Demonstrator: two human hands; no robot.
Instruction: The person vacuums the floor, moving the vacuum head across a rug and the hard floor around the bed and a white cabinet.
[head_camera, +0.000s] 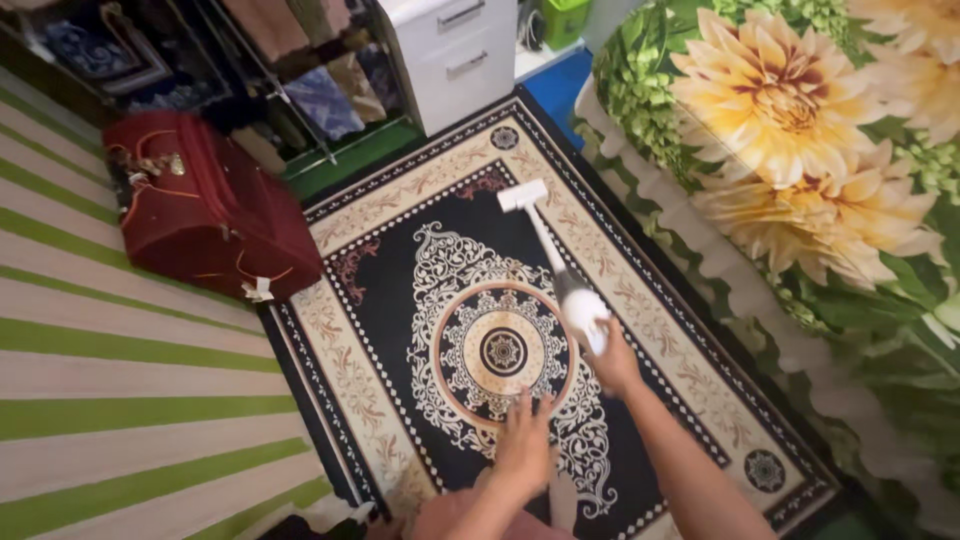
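At the left a dark red suitcase (205, 205) lies on the green-striped floor mat (120, 400), its corner just touching the black and cream patterned rug (640, 300). The left hand (524, 440) rests flat and spread on the rug beside the round medallion, holding nothing. To its right, the right hand (612, 362) is wrapped around the rear grip of a white handheld vacuum (560, 262), whose slim tube runs up to a flat nozzle set on the rug's upper border. The vacuum looks light and rigid (one hand carries it easily), its plastic likely smooth, so the rear grip seems the place to hold. Motion blur hides the fingers and the vacuum's body. At far right a flowered bedcover (800, 150) drapes over the rug's edge.
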